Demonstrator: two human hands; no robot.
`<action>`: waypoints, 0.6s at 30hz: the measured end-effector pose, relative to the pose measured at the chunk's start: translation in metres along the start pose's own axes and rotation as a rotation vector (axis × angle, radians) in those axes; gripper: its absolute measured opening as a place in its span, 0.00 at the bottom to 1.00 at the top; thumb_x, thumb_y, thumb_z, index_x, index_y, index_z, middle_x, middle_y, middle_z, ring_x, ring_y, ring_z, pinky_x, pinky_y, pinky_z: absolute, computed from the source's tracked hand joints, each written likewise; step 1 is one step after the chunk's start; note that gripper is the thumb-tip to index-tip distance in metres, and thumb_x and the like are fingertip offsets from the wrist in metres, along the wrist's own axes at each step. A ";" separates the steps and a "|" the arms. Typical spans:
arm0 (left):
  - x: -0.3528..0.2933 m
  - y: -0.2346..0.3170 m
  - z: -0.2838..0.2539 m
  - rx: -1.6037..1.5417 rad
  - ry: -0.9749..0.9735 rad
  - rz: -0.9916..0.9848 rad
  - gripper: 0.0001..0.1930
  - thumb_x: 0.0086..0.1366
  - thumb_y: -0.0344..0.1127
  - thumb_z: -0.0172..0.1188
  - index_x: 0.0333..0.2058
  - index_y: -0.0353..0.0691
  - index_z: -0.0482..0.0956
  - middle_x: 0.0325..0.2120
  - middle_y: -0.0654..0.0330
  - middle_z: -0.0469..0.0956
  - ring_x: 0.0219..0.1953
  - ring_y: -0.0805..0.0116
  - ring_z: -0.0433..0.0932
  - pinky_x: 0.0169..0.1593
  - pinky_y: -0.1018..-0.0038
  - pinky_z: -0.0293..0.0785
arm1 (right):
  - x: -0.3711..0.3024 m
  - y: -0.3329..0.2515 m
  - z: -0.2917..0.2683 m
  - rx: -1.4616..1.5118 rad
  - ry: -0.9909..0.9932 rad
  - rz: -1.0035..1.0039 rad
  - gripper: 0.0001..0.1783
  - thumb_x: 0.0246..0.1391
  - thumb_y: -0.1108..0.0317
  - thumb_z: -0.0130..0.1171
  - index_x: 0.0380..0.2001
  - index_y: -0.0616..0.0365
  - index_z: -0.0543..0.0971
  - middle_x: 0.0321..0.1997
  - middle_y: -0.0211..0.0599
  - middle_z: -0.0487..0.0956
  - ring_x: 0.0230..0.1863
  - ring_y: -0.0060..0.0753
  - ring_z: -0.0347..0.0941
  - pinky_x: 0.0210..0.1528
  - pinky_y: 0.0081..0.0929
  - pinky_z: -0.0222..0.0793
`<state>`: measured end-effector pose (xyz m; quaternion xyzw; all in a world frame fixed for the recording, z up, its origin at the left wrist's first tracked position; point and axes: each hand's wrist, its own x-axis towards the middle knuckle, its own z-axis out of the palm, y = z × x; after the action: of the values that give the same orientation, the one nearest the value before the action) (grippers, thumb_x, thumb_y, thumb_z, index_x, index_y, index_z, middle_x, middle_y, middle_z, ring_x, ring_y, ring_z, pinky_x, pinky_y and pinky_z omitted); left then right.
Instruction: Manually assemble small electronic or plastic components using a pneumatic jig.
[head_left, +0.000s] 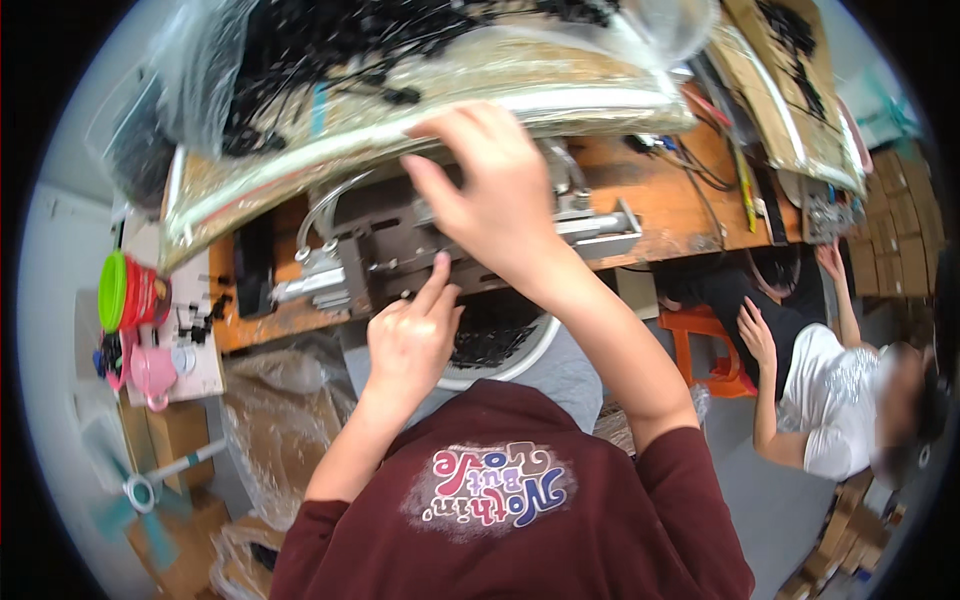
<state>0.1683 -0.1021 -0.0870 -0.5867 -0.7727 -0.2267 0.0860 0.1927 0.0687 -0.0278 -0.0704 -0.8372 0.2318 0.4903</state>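
On a wooden bench in front of me stands a grey metal jig [350, 262] with silver cylinders at both ends and clear air tubes. My left hand [412, 335] is at its near edge, index finger stretched onto the metal, the other fingers loosely bent; no held thing shows. Over the jig hangs my right hand [495, 190], slightly blurred, thumb and fingers apart with nothing visible between them. Its fingertips are close to the front edge of a plastic-wrapped tray [560, 100]. Black cables with small plugs [400, 96] are heaped there. My right hand hides part of the jig.
Below the jig, a white basin [545, 345] holds small black parts. Left are a red-green bucket [120, 290], pink container [153, 372] and fan [140, 490]. Right, a co-worker in a white top [830, 400] sits near an orange stool [700, 350] and another tray [790, 130].
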 end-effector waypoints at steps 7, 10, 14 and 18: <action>0.002 0.001 -0.005 -0.065 -0.038 0.021 0.11 0.49 0.29 0.69 0.33 0.37 0.81 0.49 0.52 0.80 0.23 0.59 0.80 0.29 0.71 0.77 | 0.075 0.033 0.076 -0.475 -0.315 0.037 0.24 0.43 0.56 0.69 0.42 0.60 0.79 0.44 0.41 0.76 0.51 0.42 0.69 0.50 0.39 0.68; -0.004 0.009 -0.017 -0.153 -0.104 0.039 0.10 0.50 0.31 0.70 0.33 0.38 0.82 0.48 0.53 0.80 0.24 0.59 0.81 0.30 0.70 0.77 | 0.078 0.050 0.084 -0.453 -0.480 0.105 0.23 0.48 0.57 0.65 0.45 0.60 0.79 0.47 0.42 0.77 0.53 0.43 0.70 0.53 0.40 0.69; -0.023 0.012 -0.021 -0.337 -0.231 0.083 0.10 0.51 0.34 0.70 0.33 0.40 0.82 0.46 0.56 0.81 0.26 0.60 0.82 0.31 0.70 0.78 | 0.081 0.052 0.088 -0.385 -0.568 0.131 0.18 0.54 0.63 0.55 0.45 0.60 0.79 0.48 0.44 0.79 0.52 0.45 0.75 0.51 0.40 0.72; -0.033 0.009 -0.011 -0.381 -0.337 0.117 0.11 0.52 0.35 0.70 0.34 0.40 0.82 0.46 0.58 0.82 0.27 0.60 0.82 0.32 0.70 0.78 | 0.085 0.050 0.068 -0.419 -0.769 0.025 0.16 0.58 0.66 0.47 0.45 0.60 0.78 0.44 0.44 0.83 0.46 0.45 0.81 0.45 0.41 0.76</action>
<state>0.1850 -0.1341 -0.0884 -0.6654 -0.6842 -0.2619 -0.1433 0.0859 0.1203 -0.0120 -0.0873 -0.9869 0.0723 0.1153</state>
